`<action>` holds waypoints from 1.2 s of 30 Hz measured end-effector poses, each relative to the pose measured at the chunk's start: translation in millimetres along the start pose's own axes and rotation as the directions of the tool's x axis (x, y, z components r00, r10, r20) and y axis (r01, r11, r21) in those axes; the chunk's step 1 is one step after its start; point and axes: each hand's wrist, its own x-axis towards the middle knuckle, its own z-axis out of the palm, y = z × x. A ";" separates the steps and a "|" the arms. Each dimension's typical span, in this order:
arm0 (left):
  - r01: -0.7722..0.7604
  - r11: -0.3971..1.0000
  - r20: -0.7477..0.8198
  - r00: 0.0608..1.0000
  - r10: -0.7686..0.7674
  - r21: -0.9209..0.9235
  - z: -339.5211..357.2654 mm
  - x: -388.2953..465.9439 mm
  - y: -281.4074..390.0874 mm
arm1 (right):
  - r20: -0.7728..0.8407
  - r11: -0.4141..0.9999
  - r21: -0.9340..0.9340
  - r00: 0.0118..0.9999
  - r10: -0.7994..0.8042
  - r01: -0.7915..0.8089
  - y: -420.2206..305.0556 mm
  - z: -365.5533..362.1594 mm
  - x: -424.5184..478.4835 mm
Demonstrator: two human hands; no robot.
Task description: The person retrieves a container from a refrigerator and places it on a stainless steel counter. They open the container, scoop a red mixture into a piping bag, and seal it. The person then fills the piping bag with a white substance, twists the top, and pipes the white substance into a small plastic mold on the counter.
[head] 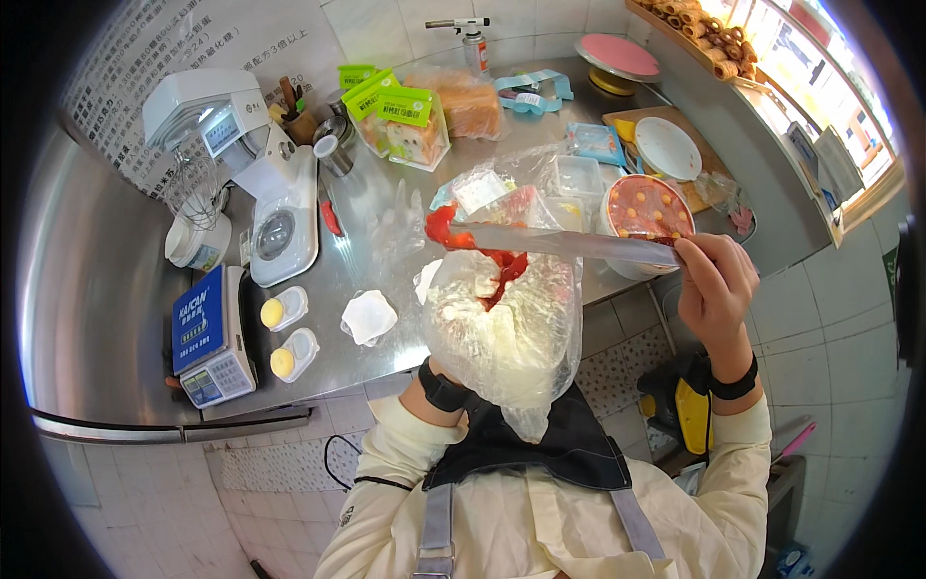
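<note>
In my right hand [712, 279] is the end of a long flat metal spatula [571, 241], held level towards the left. Red jam-like sauce [440, 226] coats its far tip, and more of it lies on the white cream in a clear plastic bag [514, 347]. The bag stands before my chest, its mouth spread wide. My left hand [443, 368] is at the bag's lower left side, mostly hidden behind it, so its fingers do not show. Right of the bag stands a white tub [615, 266] under a red lid or film with orange dots, partly below the spatula.
A stand mixer [278, 188], a digital scale [206, 333] and two small cups with yellow contents [286, 310] stand left on the steel table [325, 369]. Bagged bread [463, 105], a blowtorch [474, 47], a cake turntable [618, 58] and a white plate [667, 148] are farther back.
</note>
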 end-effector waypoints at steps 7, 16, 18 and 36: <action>0.017 0.995 0.037 0.999 -0.014 -0.098 0.3 -2.1 11.8 | 0.001 0.992 -0.112 0.998 -0.061 0.061 6.3 -13.2 -6.9; 0.074 0.975 0.009 0.997 -0.073 -0.209 2.4 -5.1 27.1 | 0.011 0.964 -0.227 0.990 -0.139 0.138 17.9 -35.5 -8.8; 0.073 0.974 -0.006 0.997 -0.076 -0.213 2.5 -4.5 29.8 | 0.009 0.982 -0.162 0.995 -0.095 0.095 15.8 -34.4 -5.2; -0.242 0.753 0.049 0.962 0.270 0.612 -53.5 -65.5 100.6 | 0.336 0.751 0.477 0.884 0.325 -0.457 -41.4 25.2 39.2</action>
